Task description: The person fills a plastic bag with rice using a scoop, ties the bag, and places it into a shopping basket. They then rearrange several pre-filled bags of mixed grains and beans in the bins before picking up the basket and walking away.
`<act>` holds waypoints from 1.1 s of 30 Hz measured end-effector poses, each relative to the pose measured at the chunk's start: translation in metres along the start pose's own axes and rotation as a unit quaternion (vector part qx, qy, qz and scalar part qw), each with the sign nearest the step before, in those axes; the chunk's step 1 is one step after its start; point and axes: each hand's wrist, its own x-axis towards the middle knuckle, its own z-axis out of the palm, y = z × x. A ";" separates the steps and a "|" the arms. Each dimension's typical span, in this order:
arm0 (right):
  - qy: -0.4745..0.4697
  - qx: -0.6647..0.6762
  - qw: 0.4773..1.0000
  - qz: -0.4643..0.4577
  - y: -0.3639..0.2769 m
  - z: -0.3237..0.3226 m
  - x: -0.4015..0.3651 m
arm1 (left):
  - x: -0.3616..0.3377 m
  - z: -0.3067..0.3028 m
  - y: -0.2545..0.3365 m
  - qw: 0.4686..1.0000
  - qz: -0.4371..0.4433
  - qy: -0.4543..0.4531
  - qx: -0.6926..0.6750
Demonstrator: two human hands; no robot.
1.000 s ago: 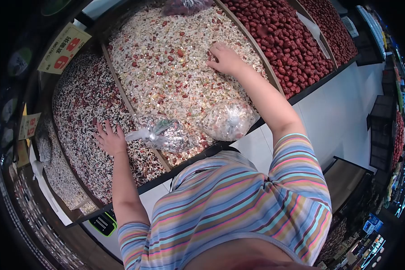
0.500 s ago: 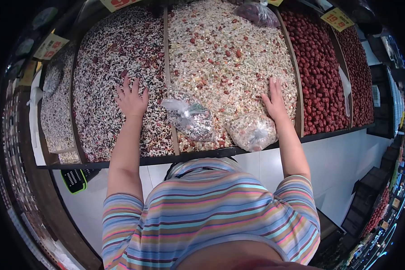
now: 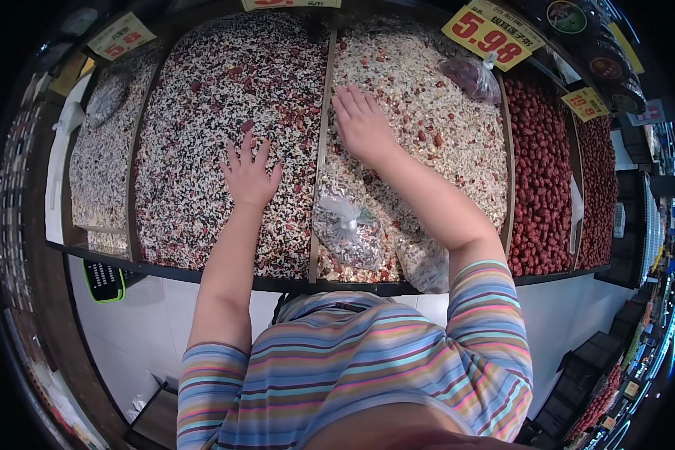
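Note:
My left hand (image 3: pixel 249 176) lies palm down with spread fingers on the dark mixed grains (image 3: pixel 195 157), holding nothing. On the pale mixed grains (image 3: pixel 457 176), near the wooden divider (image 3: pixel 325 142), my right hand (image 3: pixel 361 124) rests flat with its fingers extended. A tied clear bag of mixed grains (image 3: pixel 352 232) sits at the front of the pale section. Beside it, a second clear bag (image 3: pixel 425 264) is partly hidden under my right forearm. A tied bag with dark red contents (image 3: pixel 472 79) lies at the back of that section.
Red dates (image 3: pixel 540 180) fill the section to the right, with smaller red fruit (image 3: pixel 598 187) beyond. A pale grain section (image 3: pixel 97 180) is at the left. Price signs (image 3: pixel 493 34) stand along the back. A black and green basket (image 3: pixel 105 281) is on the floor.
My right hand has moved left across the pale grains to near the divider. The view has shifted, showing more of the price signs. My left hand stays on the dark grains.

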 end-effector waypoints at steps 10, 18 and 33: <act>-0.096 -0.099 0.990 0.037 0.038 0.055 0.048 | 0.001 0.002 -0.002 1.000 0.002 0.003 -0.014; -0.102 -0.090 0.984 0.114 0.079 0.041 0.009 | 0.000 0.002 -0.002 1.000 0.003 0.010 -0.017; -0.054 -0.038 0.989 0.134 0.059 -0.011 -0.005 | 0.000 0.000 -0.003 1.000 -0.003 -0.009 -0.016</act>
